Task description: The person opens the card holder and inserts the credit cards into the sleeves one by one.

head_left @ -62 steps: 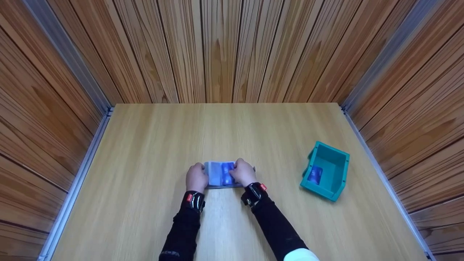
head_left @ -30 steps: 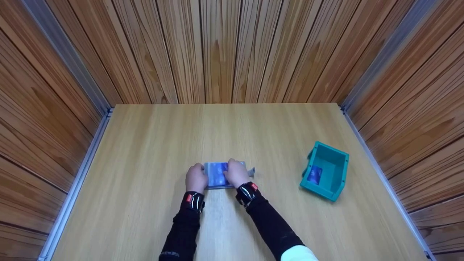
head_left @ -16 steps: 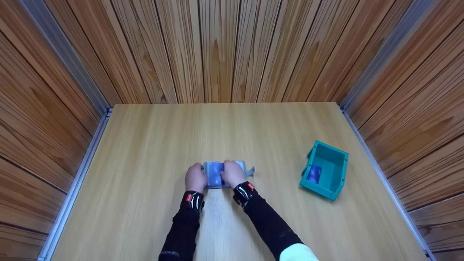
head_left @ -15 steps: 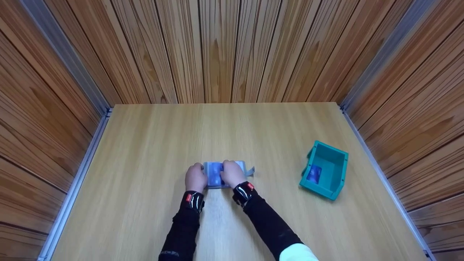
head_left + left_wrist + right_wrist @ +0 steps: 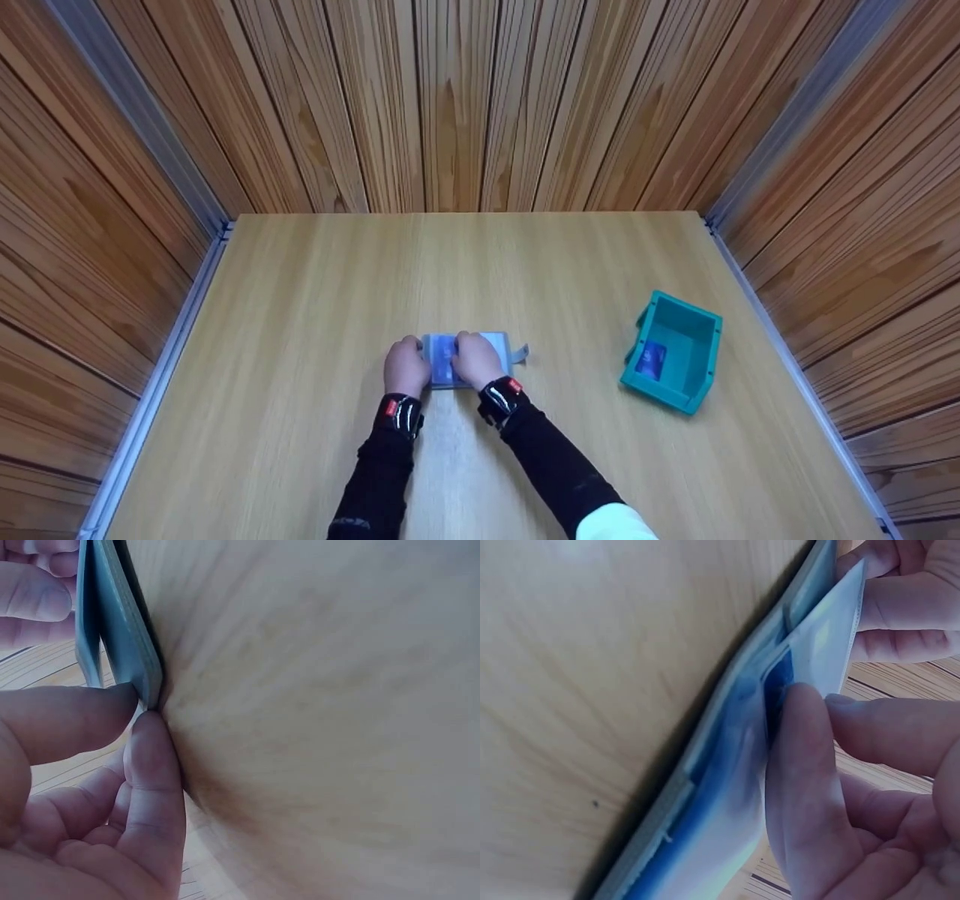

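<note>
A light-blue card holder point(image 5: 495, 346) with clear sleeves lies unfolded on the table, its short strap point(image 5: 520, 354) sticking out to the right. My left hand point(image 5: 406, 369) pinches its left edge between thumb and finger; the left wrist view shows the blue cover point(image 5: 133, 630) there. A blue-purple card point(image 5: 443, 351) sits in the left part of the holder. My right hand point(image 5: 477, 361) pinches at this card's right end. In the right wrist view, the card's dark edge point(image 5: 778, 682) shows by the fingertips, within a clear sleeve point(image 5: 829, 645); the rest is hidden.
A teal bin point(image 5: 709, 360) stands on the table to the right, with another blue-purple card point(image 5: 651, 361) inside. Wood-panelled walls point(image 5: 450, 105) enclose the table point(image 5: 315, 285) at the back and both sides.
My right hand has slid left across the holder, and the blue-purple card has shifted left with it. The strap has come into sight. My left hand stays at the left edge.
</note>
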A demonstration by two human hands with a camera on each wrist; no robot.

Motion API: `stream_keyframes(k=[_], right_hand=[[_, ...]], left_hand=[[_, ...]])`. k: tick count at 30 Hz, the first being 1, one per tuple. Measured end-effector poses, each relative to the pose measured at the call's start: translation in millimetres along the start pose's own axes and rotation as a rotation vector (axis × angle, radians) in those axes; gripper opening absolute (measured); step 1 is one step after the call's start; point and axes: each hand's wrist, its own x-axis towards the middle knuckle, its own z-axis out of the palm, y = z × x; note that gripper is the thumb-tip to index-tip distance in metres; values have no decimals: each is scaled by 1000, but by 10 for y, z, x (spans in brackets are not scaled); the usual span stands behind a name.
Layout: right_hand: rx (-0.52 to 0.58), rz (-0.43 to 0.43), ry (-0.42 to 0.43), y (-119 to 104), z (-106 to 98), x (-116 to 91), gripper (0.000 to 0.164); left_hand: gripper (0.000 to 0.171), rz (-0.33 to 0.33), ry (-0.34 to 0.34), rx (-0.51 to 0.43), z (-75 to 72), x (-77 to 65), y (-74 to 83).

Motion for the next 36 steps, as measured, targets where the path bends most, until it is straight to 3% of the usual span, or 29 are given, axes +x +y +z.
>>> stream_keyframes(k=[11, 21, 29, 36], right_hand=[[15, -3, 12, 32, 10, -9, 18], [34, -14, 28, 51, 33, -8, 17], [38, -40, 49, 50, 33, -15, 9], [21, -55, 70, 53, 40, -24, 8]], left_hand=[[19, 57, 36, -3, -40, -29, 18], [17, 28, 42, -19, -99, -10, 157], [9, 83, 63, 16, -41, -25, 156], [8, 82, 43, 20, -11, -52, 164]])
